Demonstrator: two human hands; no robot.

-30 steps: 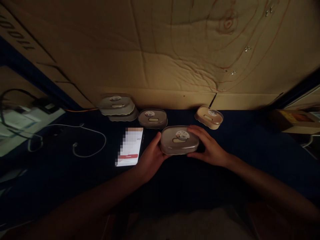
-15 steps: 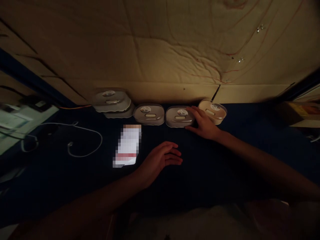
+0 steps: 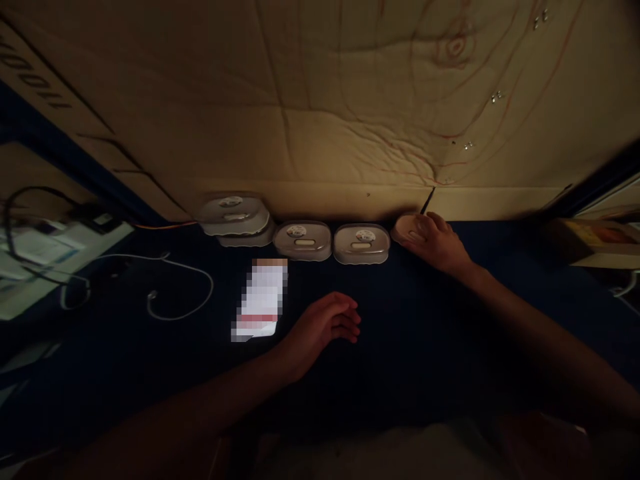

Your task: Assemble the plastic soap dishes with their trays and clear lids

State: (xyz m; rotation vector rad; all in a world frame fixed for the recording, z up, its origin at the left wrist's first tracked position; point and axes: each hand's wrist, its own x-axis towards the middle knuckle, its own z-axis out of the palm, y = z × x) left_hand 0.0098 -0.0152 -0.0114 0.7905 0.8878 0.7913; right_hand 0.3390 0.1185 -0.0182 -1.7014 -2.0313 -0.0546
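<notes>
My right hand (image 3: pixel 440 248) reaches over the rightmost plastic box (image 3: pixel 406 228), a shallow oval container with a lid, and its fingers wrap the box's top and far side. The hand covers most of that box. Left of it stands another plastic box (image 3: pixel 361 253) with a round label and a pale handle slot, then a similar lidded box (image 3: pixel 303 251). My left hand (image 3: pixel 327 327) hovers over the dark blue table (image 3: pixel 395 373) with fingers loosely bent and nothing in them. The nearest thing to it is a bright phone (image 3: pixel 261 300), its screen blurred out.
Two stacked boxes (image 3: pixel 235 217) stand at the row's left end. A white cable (image 3: pixel 200 271) curls across the table's left side. Behind rises a cardboard wall (image 3: pixel 210 120) with red drawn lines. An open carton (image 3: pixel 590 241) sits at the right edge.
My right hand has moved right, from the second box from the right onto the rightmost box. My left hand's fingers have curled slightly more. The view has shifted a little.
</notes>
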